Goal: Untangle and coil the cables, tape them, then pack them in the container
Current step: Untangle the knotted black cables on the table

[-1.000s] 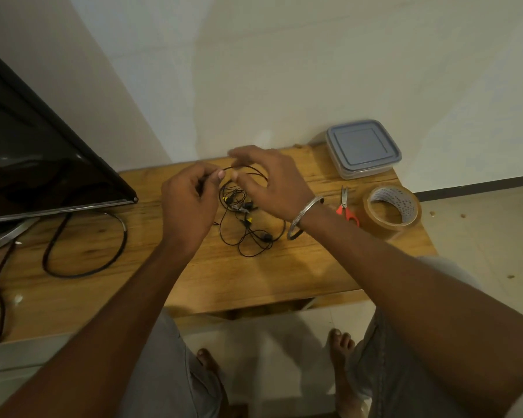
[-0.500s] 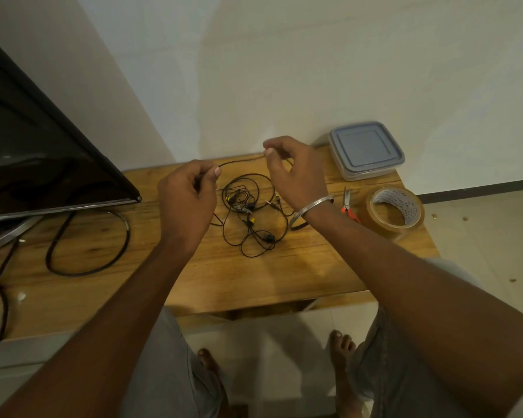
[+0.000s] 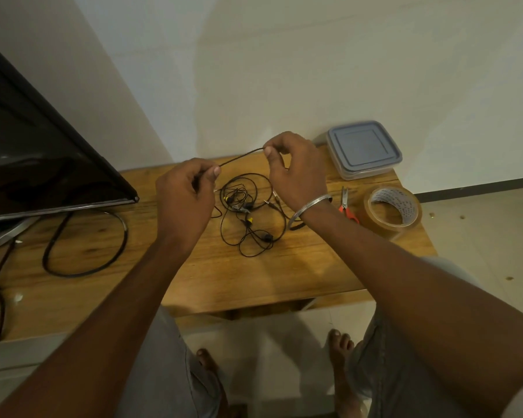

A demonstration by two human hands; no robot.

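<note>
A tangle of thin black cables [image 3: 249, 217] lies on the wooden table [image 3: 254, 276] between my wrists. One black cable strand [image 3: 240, 156] is stretched above it. My left hand [image 3: 184, 200] pinches its left end between thumb and fingers. My right hand [image 3: 296, 167], with a metal bangle on the wrist, pinches the strand's right end. A clear container with a grey lid [image 3: 363, 149] sits shut at the table's back right. A brown tape roll [image 3: 393, 211] lies at the right edge, and red-handled scissors [image 3: 346, 205] lie beside it.
A black TV screen [image 3: 34, 158] stands at the left, with a thick black cord [image 3: 85, 242] looped on the table below it. A white wall rises right behind the table. My bare feet [image 3: 338, 348] are on the tiled floor under the front edge.
My right hand has moved right and up, away from the left, drawing a cable strand out taut between the two hands. The tangle below is more exposed.
</note>
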